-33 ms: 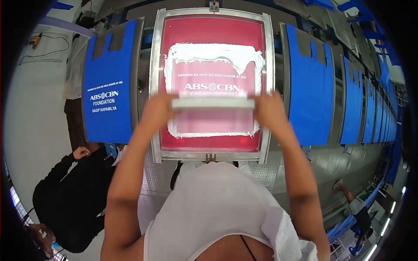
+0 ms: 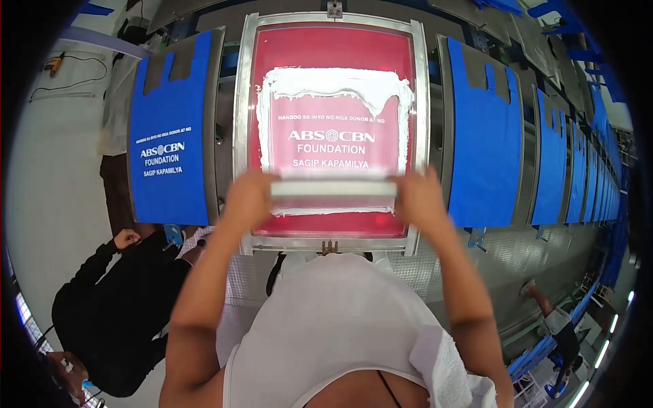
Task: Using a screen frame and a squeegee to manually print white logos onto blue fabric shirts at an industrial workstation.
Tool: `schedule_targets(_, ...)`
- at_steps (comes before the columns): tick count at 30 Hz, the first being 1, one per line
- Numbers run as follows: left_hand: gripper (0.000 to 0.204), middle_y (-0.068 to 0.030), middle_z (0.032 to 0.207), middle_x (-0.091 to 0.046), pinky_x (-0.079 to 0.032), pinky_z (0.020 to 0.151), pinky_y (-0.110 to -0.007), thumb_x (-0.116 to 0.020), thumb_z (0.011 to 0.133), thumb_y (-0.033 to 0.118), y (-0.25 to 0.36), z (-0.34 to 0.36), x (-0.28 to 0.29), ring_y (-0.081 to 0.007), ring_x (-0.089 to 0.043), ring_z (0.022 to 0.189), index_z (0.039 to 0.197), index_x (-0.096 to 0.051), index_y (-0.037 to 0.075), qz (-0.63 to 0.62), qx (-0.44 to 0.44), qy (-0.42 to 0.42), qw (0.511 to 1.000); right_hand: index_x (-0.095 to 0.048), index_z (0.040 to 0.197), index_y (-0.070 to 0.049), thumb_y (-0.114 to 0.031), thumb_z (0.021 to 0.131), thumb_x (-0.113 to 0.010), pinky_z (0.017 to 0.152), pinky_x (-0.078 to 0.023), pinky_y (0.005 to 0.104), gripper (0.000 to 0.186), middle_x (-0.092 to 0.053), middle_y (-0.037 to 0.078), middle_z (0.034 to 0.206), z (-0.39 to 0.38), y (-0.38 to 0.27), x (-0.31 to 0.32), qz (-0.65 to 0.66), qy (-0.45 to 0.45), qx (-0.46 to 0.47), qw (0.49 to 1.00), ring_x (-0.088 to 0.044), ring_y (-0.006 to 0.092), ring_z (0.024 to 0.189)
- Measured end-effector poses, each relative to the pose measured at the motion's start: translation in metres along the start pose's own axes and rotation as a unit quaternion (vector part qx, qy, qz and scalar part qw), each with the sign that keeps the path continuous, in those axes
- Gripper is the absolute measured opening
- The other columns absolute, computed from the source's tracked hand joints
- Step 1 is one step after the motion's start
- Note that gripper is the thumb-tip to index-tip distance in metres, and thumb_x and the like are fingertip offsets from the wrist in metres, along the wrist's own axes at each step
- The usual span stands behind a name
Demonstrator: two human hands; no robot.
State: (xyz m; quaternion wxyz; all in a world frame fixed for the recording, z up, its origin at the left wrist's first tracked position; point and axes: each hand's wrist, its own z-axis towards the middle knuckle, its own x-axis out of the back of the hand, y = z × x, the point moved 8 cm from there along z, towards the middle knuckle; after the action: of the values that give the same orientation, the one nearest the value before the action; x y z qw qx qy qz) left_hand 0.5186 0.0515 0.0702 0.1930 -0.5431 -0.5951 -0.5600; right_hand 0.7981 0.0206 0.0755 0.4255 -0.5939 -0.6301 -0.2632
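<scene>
Left hand (image 2: 252,198): curled round the left end of a long, straight, pale grey bar (image 2: 333,188). Right hand (image 2: 419,198): closed on the bar's right end. Both hands blurred; individual finger positions not readable.

Bar lies crosswise over the near part of a translucent red mesh sheet (image 2: 333,46), inside a rectangular silver metal frame (image 2: 421,85), well nearer the frame's near edge than its far edge. Whether it touches the mesh: cannot tell.

Thick white paste (image 2: 299,81) banded toward the frame's far edge, a tongue of it hanging at right; narrower smears run down both sides, with a thin line on the near side of the bar. White lettering (image 2: 331,149) shows between bar and band.

Beside the frame's left edge: flat blue bag with white print (image 2: 170,102). Beside its right edge: plain blue bag with cut-out handles (image 2: 481,156).
</scene>
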Motion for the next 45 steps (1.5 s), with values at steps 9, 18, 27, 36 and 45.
schedule_targets(9, 0.034, -0.0145, 0.083, -0.065, -0.048, 0.077, -0.043, -0.073, 0.058, 0.005, 0.014, 0.043, 0.003, -0.0333, -0.061, 0.083, 0.091, -0.067, 0.005, 0.027, -0.063, 0.093, 0.993, -0.065, 0.102, -0.013, -0.001, 0.058, -0.065, 0.105, -0.031, 0.0518, 0.045, -0.067, 0.008, 0.087, 0.028, 0.017, -0.006, 0.025, 0.199, 0.010, 0.980, -0.061, 0.0263, 0.089)
schedule_targets(18, 0.037, -0.0169, 0.088, -0.065, -0.050, 0.077, -0.042, -0.076, 0.069, 0.026, 0.006, 0.172, 0.087, -0.0351, -0.062, 0.086, 0.099, -0.066, 0.007, 0.043, -0.001, 0.067, 0.997, -0.068, 0.105, -0.014, -0.009, 0.064, -0.057, 0.079, -0.052, 0.0411, 0.042, -0.067, 0.016, 0.093, 0.159, 0.053, 0.109, 0.036, 0.151, 0.060, 0.986, -0.064, 0.0329, 0.092)
schedule_targets(27, 0.032, -0.0160, 0.089, -0.066, -0.049, 0.078, -0.040, -0.055, 0.090, 0.031, 0.030, -0.064, -0.060, -0.0287, -0.064, 0.086, 0.101, -0.064, 0.003, -0.217, 0.108, -0.169, 0.955, -0.065, 0.100, -0.005, -0.016, 0.062, -0.062, 0.082, -0.050, 0.0428, 0.040, -0.065, 0.022, 0.095, 0.196, 0.094, 0.120, 0.016, 0.149, 0.110, 0.983, -0.062, 0.0375, 0.090)
schedule_targets(36, 0.041, 0.0024, 0.079, -0.060, -0.044, 0.069, -0.025, -0.054, 0.093, 0.039, 0.049, -0.145, -0.213, -0.0065, -0.051, 0.075, 0.091, -0.065, -0.001, -0.532, 0.190, -0.214, 0.797, -0.062, 0.116, -0.009, -0.009, 0.064, -0.056, 0.092, -0.046, 0.0403, 0.053, -0.063, 0.019, 0.110, 0.194, 0.018, 0.121, -0.001, 0.111, 0.088, 0.990, -0.059, 0.0345, 0.103)
schedule_targets(45, 0.041, 0.0022, 0.064, -0.053, -0.040, 0.056, -0.022, -0.051, 0.095, 0.038, 0.074, -0.139, -0.163, -0.0065, -0.047, 0.060, 0.079, -0.064, 0.003, -0.580, 0.116, -0.204, 0.780, -0.064, 0.114, -0.009, -0.003, 0.062, -0.055, 0.090, -0.046, 0.0403, 0.053, -0.063, 0.021, 0.106, 0.145, -0.014, 0.116, -0.041, 0.143, 0.094, 0.984, -0.059, 0.0364, 0.101)
